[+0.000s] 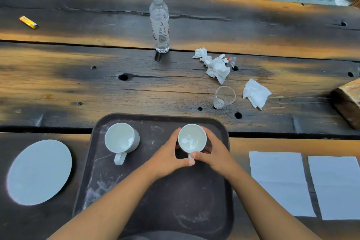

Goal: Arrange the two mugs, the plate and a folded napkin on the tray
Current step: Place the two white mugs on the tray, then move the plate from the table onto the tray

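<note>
- Mugs, both of glossy white ceramic and round-mouthed, are seen upright on the far half of the tray [194, 191], a dark, rounded-corner rectangle with a raised rim and a scuffed, white-streaked surface.
- One mug [121, 140] is left standing free on the tray's far left, its loop handle turned toward the person.
- The other mug [192, 138] is clasped from both sides: the left hand [169, 154] is curled around its left wall, the right hand [212, 152] around its right wall, and the thumbs are met at the handle.
- A flat, round, pale plate [40, 171] is laid on the table [78, 87] just left of the tray, off it.
- Two smooth, flat rectangular napkins [280, 183] [337, 187] are spread side by side to the right of the tray.
- The table is made of rough, dark, knotted wooden planks.
- Beyond the tray, a clear plastic cup [224, 97], crumpled tissues [214, 65] and an upright clear bottle [159, 22] are seen.
</note>
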`<state>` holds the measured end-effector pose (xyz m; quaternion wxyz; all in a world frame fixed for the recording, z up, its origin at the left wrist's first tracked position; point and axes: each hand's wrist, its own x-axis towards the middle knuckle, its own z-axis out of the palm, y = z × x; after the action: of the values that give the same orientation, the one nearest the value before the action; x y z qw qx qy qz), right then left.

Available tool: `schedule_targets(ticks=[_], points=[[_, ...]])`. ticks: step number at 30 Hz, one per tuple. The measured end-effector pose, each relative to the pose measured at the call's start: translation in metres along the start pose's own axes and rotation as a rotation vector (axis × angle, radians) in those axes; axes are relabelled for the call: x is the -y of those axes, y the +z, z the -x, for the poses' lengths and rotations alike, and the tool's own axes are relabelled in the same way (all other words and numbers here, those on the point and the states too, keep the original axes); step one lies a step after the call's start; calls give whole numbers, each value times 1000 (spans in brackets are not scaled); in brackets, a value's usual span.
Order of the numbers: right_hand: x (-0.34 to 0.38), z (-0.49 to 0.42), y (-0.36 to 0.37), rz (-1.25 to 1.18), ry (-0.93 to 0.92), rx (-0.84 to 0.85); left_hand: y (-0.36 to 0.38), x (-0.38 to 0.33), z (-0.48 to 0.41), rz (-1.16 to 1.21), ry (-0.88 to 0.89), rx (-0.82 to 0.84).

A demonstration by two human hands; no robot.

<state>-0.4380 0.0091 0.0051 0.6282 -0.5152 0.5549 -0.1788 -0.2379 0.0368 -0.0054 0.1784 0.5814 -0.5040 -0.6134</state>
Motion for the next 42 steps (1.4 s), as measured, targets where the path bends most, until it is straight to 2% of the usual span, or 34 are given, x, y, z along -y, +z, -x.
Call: schedule_targets(ticks=[14,19,25,31,42], points=[[2,5,4,-3,52,-35,-2,-4,5,23,-75,10],[0,21,9,8,78,-104,-3,6,20,-105,-150,5],[-9,40,17,134,179,-202,-2,17,43,-245,-156,-61],[-21,53,31,335,231,-152,-8,14,59,-494,-137,-69],[-26,78,43,646,199,-71,0,22,88,-713,-131,-26]])
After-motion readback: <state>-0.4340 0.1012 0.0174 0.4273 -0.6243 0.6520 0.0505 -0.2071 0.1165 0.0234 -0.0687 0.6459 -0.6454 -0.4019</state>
